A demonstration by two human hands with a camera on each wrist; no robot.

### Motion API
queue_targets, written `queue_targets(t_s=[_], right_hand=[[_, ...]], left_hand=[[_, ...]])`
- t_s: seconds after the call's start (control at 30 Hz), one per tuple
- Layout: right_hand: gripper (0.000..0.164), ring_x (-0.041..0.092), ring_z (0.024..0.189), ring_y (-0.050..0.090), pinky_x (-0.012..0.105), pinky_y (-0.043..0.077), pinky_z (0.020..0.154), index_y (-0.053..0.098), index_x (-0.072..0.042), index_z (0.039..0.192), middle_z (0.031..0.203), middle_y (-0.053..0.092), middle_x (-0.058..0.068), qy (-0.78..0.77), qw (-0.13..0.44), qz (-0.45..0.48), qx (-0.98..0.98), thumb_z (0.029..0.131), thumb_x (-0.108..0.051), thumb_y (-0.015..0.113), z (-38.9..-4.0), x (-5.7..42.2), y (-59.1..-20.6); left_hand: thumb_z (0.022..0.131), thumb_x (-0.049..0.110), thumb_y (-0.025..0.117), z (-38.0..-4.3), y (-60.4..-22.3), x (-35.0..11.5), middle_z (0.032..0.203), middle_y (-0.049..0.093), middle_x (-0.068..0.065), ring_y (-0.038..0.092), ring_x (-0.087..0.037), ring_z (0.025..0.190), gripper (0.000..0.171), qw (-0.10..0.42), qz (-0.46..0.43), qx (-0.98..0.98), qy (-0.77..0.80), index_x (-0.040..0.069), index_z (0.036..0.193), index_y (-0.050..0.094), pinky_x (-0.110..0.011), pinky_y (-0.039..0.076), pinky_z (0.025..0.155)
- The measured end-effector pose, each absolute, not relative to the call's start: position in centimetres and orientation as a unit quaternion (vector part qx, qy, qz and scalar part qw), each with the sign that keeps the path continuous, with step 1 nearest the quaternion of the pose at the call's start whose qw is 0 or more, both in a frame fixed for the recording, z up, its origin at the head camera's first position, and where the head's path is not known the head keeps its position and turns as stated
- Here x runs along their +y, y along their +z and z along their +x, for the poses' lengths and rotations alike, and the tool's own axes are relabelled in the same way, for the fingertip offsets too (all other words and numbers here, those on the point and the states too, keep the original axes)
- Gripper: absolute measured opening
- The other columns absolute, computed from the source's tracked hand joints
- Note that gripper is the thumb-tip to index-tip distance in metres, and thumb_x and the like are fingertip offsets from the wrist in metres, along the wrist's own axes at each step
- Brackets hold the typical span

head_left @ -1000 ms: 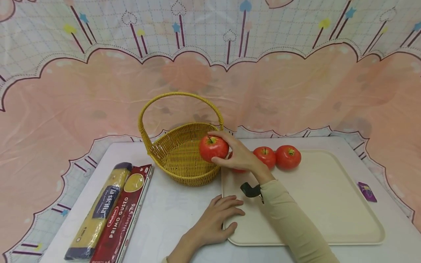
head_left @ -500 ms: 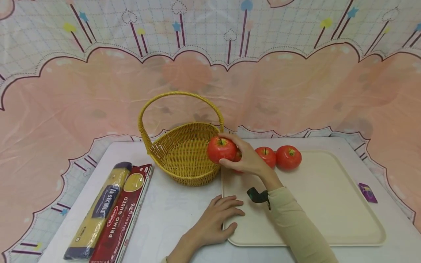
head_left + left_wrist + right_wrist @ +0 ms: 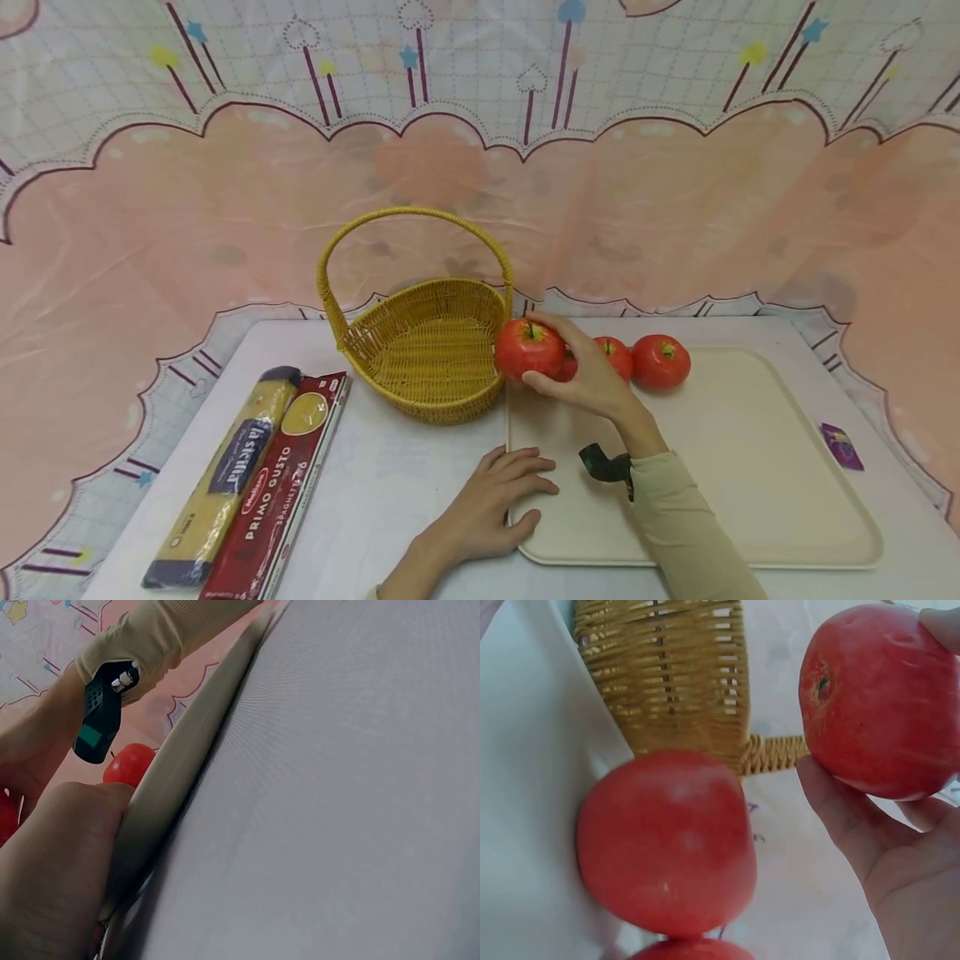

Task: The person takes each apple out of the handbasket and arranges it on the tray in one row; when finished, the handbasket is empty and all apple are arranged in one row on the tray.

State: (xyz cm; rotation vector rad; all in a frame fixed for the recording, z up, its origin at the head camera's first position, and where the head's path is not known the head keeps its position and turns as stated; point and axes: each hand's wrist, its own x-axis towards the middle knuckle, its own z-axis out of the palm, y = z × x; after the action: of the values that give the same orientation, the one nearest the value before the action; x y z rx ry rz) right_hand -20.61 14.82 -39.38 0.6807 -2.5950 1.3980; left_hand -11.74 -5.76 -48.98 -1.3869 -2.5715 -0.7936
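My right hand [image 3: 592, 382] holds a red apple [image 3: 529, 350] between thumb and fingers, just right of the wicker basket [image 3: 442, 411]. In the right wrist view the held apple [image 3: 885, 705] is raised off to one side of another apple [image 3: 667, 844] lying on the tray. Three more apples line the tray's back left part: one mostly hidden behind the hand, a middle one [image 3: 617, 358] and a right one [image 3: 662, 362]. My left hand [image 3: 487, 504] rests with spread, relaxed fingers on the left edge of the beige tray [image 3: 712, 475]. No fruit shows inside the basket.
Two spaghetti packs, a yellow one [image 3: 225, 483] and a red one [image 3: 277, 492], lie at the left of the white table. A small purple packet [image 3: 842, 446] sits right of the tray. The basket's tall handle [image 3: 412, 210] arches above it.
My right hand has carried the apple rightward, from over the basket's right side to above the tray's left back corner. The left hand stays in place.
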Motion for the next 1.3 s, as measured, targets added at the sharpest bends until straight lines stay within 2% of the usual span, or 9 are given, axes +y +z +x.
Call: queue_targets(t_s=[0.23,0.43,0.67,1.07,1.3], right_hand=[[0.074,0.02,0.125,0.045,0.053,0.047,0.097,0.037,-0.036,0.139,0.139,0.045,-0.008,0.452,0.071,0.207,-0.865,0.077,-0.036,0.075,-20.2,15.9,-39.4],[0.075,0.019,0.125,0.045,0.052,0.047,0.097,0.037,-0.03,0.14,0.139,0.043,-0.007,0.449,0.082,0.199,-0.867,0.077,-0.034,0.076,-20.3,16.9,-39.4],[0.076,0.021,0.127,0.042,0.055,0.046,0.097,0.033,-0.038,0.14,0.14,0.041,-0.006,0.446,0.078,0.177,-0.874,0.077,-0.036,0.076,-20.4,17.8,-39.4],[0.077,0.025,0.129,0.038,0.059,0.043,0.097,0.032,-0.037,0.142,0.144,0.038,-0.001,0.442,0.097,0.158,-0.878,0.078,-0.032,0.075,-20.7,19.3,-39.6],[0.075,0.026,0.127,0.04,0.06,0.042,0.098,0.034,-0.029,0.142,0.141,0.041,0.002,0.435,0.11,0.149,-0.881,0.079,-0.031,0.073,-20.9,20.1,-39.6]], left_hand=[[0.088,0.026,0.057,-11.7,-49.1,-5.9,0.136,0.051,0.011,0.038,-0.016,0.136,0.028,0.054,-0.455,-0.846,-0.271,0.03,0.116,0.06,-0.057,0.031,0.105],[0.088,0.026,0.057,-11.8,-49.2,-5.6,0.136,0.051,0.011,0.038,-0.015,0.136,0.028,0.057,-0.461,-0.842,-0.274,0.031,0.116,0.06,-0.056,0.032,0.105],[0.088,0.026,0.057,-11.8,-48.9,-5.7,0.136,0.052,0.01,0.039,-0.016,0.135,0.028,0.056,-0.46,-0.844,-0.272,0.03,0.116,0.06,-0.056,0.032,0.105],[0.088,0.025,0.057,-11.6,-48.9,-5.8,0.135,0.052,0.01,0.04,-0.016,0.135,0.028,0.061,-0.459,-0.844,-0.269,0.03,0.115,0.06,-0.056,0.033,0.104],[0.087,0.025,0.058,-11.7,-48.9,-5.7,0.135,0.052,0.009,0.04,-0.016,0.135,0.028,0.067,-0.461,-0.843,-0.27,0.03,0.114,0.061,-0.056,0.032,0.105]])
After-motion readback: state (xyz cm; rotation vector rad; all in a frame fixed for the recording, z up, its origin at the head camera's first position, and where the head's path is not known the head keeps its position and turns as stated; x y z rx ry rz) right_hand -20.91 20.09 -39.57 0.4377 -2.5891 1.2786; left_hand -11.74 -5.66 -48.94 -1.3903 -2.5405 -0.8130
